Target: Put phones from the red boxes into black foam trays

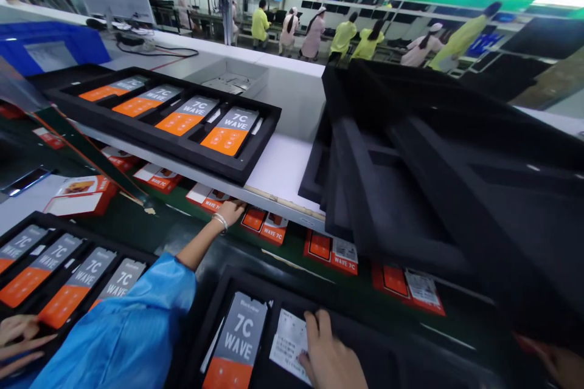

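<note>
Spanning belt [164, 228] & tray [274, 284], one hand each

Head view: L hand [230, 214], blue sleeve, is over belt, btwn two boxes. Nearer box [207, 197] is just left of it, partly hidden by it, long axis approx. along belt. Fingertips are lost at shelf [278, 164] edge; can't tell if apart or clamped.

R hand [335, 349] is over tray, fingers bent, thumb apart from them. Label [287, 337] lies in tray directly left of R hand, partly under its fingers; can't tell if gripped. R hand is nearest label; L is well apart from it, up by box.

Phone [239, 334] lies left of label, same tray, long axis running away from wearer, far end leaning right.
</note>
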Motion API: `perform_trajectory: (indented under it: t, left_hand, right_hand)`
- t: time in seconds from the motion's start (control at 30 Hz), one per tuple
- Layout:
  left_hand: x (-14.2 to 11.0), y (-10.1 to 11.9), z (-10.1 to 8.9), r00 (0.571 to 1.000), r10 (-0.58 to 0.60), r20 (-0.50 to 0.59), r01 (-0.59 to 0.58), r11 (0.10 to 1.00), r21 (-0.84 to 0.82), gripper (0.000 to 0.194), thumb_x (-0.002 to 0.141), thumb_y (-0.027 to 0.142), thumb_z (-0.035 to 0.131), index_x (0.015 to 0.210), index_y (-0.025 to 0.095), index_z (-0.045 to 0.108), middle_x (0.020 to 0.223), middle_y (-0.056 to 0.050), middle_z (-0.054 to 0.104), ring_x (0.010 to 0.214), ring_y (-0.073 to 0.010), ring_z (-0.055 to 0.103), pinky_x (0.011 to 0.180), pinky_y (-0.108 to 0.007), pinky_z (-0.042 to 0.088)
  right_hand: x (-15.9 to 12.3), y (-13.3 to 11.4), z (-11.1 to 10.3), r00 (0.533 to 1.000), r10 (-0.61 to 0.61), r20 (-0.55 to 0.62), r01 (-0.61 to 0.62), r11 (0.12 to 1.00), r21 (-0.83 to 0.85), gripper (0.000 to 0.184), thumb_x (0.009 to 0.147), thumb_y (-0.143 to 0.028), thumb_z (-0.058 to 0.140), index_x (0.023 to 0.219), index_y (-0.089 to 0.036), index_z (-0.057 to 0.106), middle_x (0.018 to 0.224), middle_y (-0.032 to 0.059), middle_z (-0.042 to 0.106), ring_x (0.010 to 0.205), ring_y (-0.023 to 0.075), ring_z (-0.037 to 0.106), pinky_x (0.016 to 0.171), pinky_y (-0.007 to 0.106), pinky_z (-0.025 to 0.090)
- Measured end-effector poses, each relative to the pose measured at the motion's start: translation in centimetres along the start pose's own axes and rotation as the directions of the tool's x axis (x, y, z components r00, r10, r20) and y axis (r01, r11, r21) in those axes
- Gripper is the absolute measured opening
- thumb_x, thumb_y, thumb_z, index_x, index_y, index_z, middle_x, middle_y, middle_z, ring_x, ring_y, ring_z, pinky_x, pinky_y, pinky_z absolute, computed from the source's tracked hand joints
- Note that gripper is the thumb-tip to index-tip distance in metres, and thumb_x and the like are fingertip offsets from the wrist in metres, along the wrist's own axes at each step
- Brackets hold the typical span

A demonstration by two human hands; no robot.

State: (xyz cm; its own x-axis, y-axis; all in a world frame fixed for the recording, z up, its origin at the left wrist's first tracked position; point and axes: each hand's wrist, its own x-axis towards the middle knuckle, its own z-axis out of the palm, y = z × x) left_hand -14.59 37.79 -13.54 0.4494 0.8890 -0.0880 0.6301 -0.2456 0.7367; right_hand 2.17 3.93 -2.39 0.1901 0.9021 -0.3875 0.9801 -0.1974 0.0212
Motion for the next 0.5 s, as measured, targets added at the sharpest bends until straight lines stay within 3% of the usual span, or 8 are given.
perform_trajectory:
  t: [0.17,0.33,0.4,0.5]
  left_hand:
    - [-4.0,-2.2,0.0,0.99,-0.104,0.093,0.117,0.981,-0.157,0.03,0.086,0.033,0.048,0.104,0.014,0.064,0.086,-0.009,0.071,0.076,-0.0176,0.067,0.078,-0.032,0.052]
    - [-7.4,-2.3,0.8,0.975,-0.164,0.151,0.205,0.928,-0.311,0.037,0.083,0.037,0.047,0.106,0.012,0.062,0.089,-0.01,0.071,0.074,-0.0173,0.067,0.069,-0.028,0.052]
    - [-8.7,-2.0,1.0,0.968,-0.185,0.169,0.235,0.903,-0.359,0.04,0.082,0.04,0.049,0.106,0.011,0.062,0.089,-0.011,0.071,0.073,-0.0166,0.067,0.066,-0.027,0.052]
    - [-10.4,-1.8,1.2,0.959,-0.222,0.175,0.277,0.863,-0.422,0.042,0.081,0.042,0.052,0.104,0.009,0.061,0.088,-0.013,0.071,0.072,-0.0161,0.066,0.065,-0.026,0.051]
  right_hand:
    - [-0.1,-1.8,-3.2,0.972,0.07,0.225,-0.07,0.998,-0.01,0.059,0.072,-0.013,0.069,0.127,-0.011,0.049,0.108,0.0174,0.063,0.087,0.0318,0.068,0.072,0.042,0.054]
    - [-0.9,-2.4,-3.6,0.976,0.052,0.21,-0.054,0.999,0.004,0.059,0.062,-0.015,0.079,0.115,-0.013,0.052,0.126,0.0186,0.051,0.092,0.0301,0.065,0.068,0.036,0.052]
    - [-1.9,-1.9,-3.6,0.982,-0.004,0.19,-0.007,0.999,0.054,0.052,0.064,-0.012,0.075,0.111,-0.015,0.053,0.119,0.0152,0.056,0.092,0.029,0.065,0.067,0.032,0.049]
    - [-2.9,0.4,-4.1,0.964,-0.201,0.174,0.141,0.94,0.31,0.034,0.071,-0.01,0.066,0.101,-0.021,0.054,0.09,0.003,0.065,0.082,0.0213,0.064,0.066,0.026,0.044]
